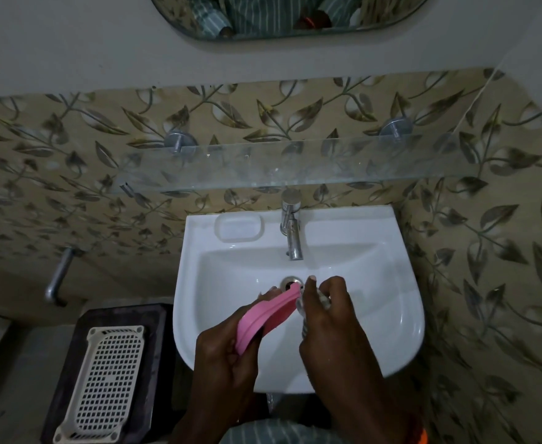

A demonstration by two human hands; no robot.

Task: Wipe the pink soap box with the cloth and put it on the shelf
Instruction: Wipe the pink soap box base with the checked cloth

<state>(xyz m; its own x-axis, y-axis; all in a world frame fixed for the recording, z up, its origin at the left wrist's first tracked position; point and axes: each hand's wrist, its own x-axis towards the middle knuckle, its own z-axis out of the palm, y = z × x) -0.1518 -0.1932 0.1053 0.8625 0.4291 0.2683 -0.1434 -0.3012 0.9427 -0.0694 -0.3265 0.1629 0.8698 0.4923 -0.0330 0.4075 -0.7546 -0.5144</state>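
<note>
The pink soap box (264, 317) is up off everything, held over the bowl of the white washbasin (401, 261), and it lies on a slant: its long axis runs from down near the person's left hand (228, 350) up and away to the right, its far tip ending just over the drain (290, 281). The left hand is closed on the near, lower end, fingers wrapped under it and thumb on the edge. The right hand (330, 318) sits at the far end, curled tight around a small wad of cloth (304, 315) of which only pale and striped scraps show between the fingers; it touches the box's upper right side near the tip. So the wiping hand works along the box from the far end, and the holding hand is the one nearer the body. The glass shelf (295, 168) hangs on the leaf-patterned wall straight ahead and above the tap (292, 225), well apart from the box, with nothing I can make out on it. I'd judge the wipe is in hand and the box has yet to go up and forward over the tap to reach the shelf, most easily carried by the left hand already gripping it.
</note>
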